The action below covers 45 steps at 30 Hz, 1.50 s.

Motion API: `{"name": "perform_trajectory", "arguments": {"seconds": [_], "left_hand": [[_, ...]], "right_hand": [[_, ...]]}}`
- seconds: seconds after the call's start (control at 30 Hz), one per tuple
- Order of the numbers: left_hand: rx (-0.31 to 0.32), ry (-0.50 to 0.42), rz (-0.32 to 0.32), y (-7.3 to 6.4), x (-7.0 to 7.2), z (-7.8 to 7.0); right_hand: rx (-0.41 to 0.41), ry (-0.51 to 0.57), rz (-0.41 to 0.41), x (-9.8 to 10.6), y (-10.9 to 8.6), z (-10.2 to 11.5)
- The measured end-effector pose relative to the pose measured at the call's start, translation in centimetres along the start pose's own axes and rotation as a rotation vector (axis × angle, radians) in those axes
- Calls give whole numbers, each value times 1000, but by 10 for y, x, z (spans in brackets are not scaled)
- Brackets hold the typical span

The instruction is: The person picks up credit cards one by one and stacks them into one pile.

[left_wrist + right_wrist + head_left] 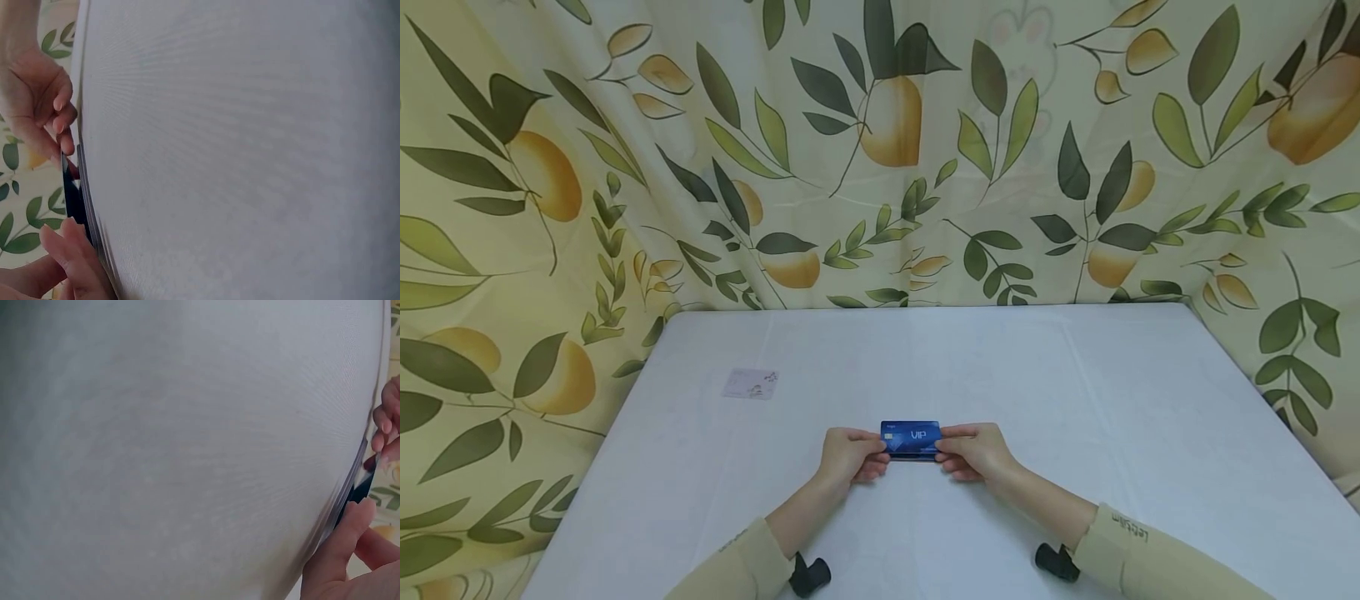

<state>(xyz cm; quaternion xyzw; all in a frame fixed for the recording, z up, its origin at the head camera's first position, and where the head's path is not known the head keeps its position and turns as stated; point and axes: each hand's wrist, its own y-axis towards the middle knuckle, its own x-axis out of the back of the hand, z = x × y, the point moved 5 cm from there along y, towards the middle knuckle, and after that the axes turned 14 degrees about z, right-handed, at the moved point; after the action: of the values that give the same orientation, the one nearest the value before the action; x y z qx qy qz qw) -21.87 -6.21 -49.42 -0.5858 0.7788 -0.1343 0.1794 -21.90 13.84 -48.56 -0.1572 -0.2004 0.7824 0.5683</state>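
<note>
In the head view, a blue card printed "VIP" (pixel 912 437) is held level in front of the person, over the white table. The left hand (pixel 850 454) pinches its left end between thumb and fingers. Its right end is pinched by the right hand (pixel 981 452) in the same way. From the side, the left wrist view shows the dark blue card (pixel 73 199) standing a little apart from a thin stack of edges (pixel 87 206) beneath it. The fingertips of both hands overlap that stack, and its lower cards are mostly hidden.
A pale pink card (pixel 751 384) lies flat on the white table (pixel 1037 375), up and left of the hands. Behind the far edge hangs a curtain (pixel 925 208) with fruit and leaves. Black wrist devices (pixel 810 577) sit at both sleeves.
</note>
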Motion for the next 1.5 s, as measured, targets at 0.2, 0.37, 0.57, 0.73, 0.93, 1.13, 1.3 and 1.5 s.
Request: {"name": "perform_trajectory", "arguments": {"seconds": [0.2,0.37,0.57,0.73,0.93,1.13,1.3,1.5], "left_hand": [[-8,28,0,0,0,0],[-4,73,-16,5,2,3],[7,102,-27,6,3,4],[1,117,-19,6,4,4],[5,128,-24,6,4,4],[-3,142,-26,6,6,4],[-4,147,-24,8,7,5],[-1,150,-28,8,7,6]], "right_hand": [[-5,-24,-7,1,2,-1],[-13,-61,-33,1,4,-2],[-20,-91,-55,1,6,-2],[-22,-106,-62,1,8,-3],[-27,-117,-66,0,8,-4],[-15,-127,-55,-1,7,-3],[-8,-134,-56,-1,7,-3],[-6,-143,-61,-1,8,-3]]}}
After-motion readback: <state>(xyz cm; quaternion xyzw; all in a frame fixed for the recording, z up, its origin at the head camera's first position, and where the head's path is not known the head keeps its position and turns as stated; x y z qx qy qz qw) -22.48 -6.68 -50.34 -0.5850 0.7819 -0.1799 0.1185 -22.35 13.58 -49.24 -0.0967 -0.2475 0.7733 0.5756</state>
